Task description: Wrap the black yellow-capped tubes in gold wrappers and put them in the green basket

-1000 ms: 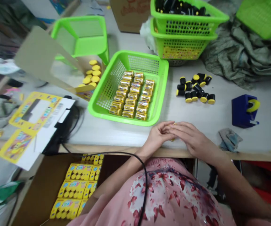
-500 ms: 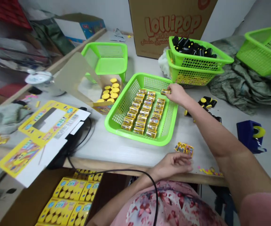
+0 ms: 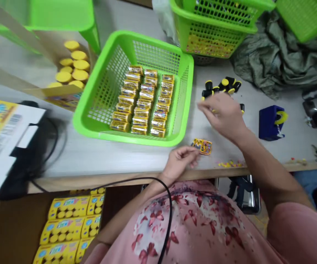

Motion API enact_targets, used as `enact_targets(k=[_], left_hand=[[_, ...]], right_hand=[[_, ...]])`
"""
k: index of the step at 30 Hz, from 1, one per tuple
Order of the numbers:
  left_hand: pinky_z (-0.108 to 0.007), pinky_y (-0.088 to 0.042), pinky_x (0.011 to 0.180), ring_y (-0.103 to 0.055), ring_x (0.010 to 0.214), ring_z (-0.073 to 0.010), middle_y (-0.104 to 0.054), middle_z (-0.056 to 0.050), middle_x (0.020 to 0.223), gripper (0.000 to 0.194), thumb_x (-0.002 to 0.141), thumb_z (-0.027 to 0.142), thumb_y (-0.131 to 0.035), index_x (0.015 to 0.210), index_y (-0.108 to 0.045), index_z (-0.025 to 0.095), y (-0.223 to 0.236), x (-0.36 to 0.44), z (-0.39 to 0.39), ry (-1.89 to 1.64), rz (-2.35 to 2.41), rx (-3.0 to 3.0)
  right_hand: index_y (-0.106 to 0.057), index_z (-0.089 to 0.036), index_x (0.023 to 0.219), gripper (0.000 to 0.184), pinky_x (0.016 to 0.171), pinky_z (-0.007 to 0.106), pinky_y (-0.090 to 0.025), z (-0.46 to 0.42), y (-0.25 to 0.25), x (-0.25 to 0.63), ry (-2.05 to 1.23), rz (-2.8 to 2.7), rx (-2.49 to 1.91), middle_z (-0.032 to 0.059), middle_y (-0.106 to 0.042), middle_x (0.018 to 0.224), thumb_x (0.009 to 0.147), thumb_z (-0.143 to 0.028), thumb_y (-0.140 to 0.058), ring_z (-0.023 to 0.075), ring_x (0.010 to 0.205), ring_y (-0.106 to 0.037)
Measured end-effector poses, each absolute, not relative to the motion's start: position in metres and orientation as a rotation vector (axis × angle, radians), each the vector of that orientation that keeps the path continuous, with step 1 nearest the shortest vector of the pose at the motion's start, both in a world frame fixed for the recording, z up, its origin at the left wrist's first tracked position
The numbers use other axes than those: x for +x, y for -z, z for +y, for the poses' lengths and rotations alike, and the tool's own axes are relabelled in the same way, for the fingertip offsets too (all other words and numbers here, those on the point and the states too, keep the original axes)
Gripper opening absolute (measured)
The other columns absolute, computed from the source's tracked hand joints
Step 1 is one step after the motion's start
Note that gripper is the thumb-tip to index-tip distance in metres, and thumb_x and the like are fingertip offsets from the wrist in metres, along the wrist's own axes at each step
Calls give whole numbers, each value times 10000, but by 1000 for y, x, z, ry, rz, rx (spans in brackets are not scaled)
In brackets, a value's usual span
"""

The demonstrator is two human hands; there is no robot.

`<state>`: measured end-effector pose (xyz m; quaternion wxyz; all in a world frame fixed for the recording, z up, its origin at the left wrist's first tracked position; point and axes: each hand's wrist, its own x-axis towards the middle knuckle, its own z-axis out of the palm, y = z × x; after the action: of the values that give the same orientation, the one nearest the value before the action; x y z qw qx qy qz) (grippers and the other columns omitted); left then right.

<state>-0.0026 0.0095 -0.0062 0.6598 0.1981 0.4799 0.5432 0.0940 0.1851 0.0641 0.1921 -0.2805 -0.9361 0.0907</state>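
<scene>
My left hand [image 3: 182,161] rests near the table's front edge, its fingers curled together beside a small stack of yellow printed labels [image 3: 204,146]. Whether the fingertips pinch a label is hidden. Over the table to the right of the basket is my right hand [image 3: 224,115], its fingers bent and smeared by motion. Just beyond it lie several black canisters with yellow caps [image 3: 224,83]. The green basket [image 3: 132,140] holds three rows of yellow-labelled cylinders [image 3: 144,104] in shiny wrap, lying on their sides.
An open carton [image 3: 66,101] of yellow-capped containers stands left of the basket. Stacked green baskets [image 3: 216,22] are behind. A blue tape dispenser [image 3: 270,123] sits at right. A black cable [image 3: 147,178] crosses before me. Yellow boxes [image 3: 62,229] fill a carton below the table.
My right hand has left the basket's far right corner and come nearer; the cylinder it held appears to lie at the right row's far end. The camera has tilted down.
</scene>
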Motion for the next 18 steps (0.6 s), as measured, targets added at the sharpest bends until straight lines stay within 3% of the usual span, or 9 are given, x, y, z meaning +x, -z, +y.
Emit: enact_targets(k=[2,8,13,18], left_hand=[[-233,-435,497,-548,503,-106,-666,2,639,324,685,471,-791,756,-700,168,5,-3,11,-1317,1159,413],[-244,-441,597,-523,578,-110,-654,10,706,248,747,409,-753,858,-714,190,9,3,16,-1454,1437,679],[-299,-469,782,-586,797,-178,-656,-39,839,197,779,386,-731,866,-743,209,13,7,16,-1325,1695,1217],[-319,-486,834,-616,859,-193,-702,-51,873,219,820,397,-675,816,-761,196,6,7,23,-1318,1527,1150]], right_hand=[[-711,-234,935,219,841,400,-508,148,-47,138,-282,-2616,-768,59,-700,894,970,-301,-505,217,854,-619],[-709,-172,1018,265,796,367,-499,95,16,173,-175,-2605,-814,113,-686,947,955,-130,-455,230,876,-568],[-702,-173,913,214,763,354,-470,93,10,165,-82,-2516,-792,92,-680,866,956,-160,-492,216,829,-565],[-692,-168,967,159,763,334,-477,86,-3,164,-112,-2384,-654,86,-689,887,941,-155,-535,198,834,-588]])
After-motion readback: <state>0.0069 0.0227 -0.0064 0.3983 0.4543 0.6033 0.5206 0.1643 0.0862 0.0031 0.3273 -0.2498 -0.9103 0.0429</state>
